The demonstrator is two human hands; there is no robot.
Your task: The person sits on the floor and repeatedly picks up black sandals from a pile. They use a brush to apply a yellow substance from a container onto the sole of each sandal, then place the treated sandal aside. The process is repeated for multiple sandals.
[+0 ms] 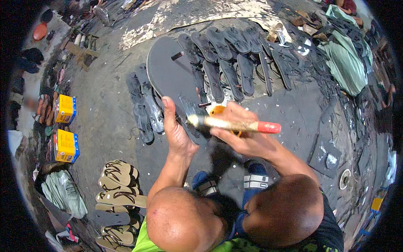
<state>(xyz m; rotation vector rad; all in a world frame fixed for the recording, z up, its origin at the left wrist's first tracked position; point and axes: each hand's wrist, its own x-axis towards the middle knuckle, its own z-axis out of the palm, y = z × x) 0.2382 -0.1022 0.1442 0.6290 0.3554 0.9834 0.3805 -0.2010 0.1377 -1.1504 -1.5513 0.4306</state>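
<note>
My left hand [179, 135] grips the lower edge of a large black sandal sole [166, 69], thumb up along its side. Short dark strap ends poke through the sole. My right hand [252, 145] is closed round a brush [228, 124] with a pale, glue-smeared handle and a red end. The bristle end touches the sole near its narrow part, where a wet, shiny patch shows. Behind my right fingers, an orange-yellow thing [217, 110] is partly hidden; I cannot make out what it is.
Rows of black sandals [230, 75] lie beyond the sole, with more black ones [142, 111] to its left. Beige sandals [119, 189] are stacked at lower left. Two yellow cans [66, 145] stand at far left. A greenish sack [346, 63] and dark scraps lie at right.
</note>
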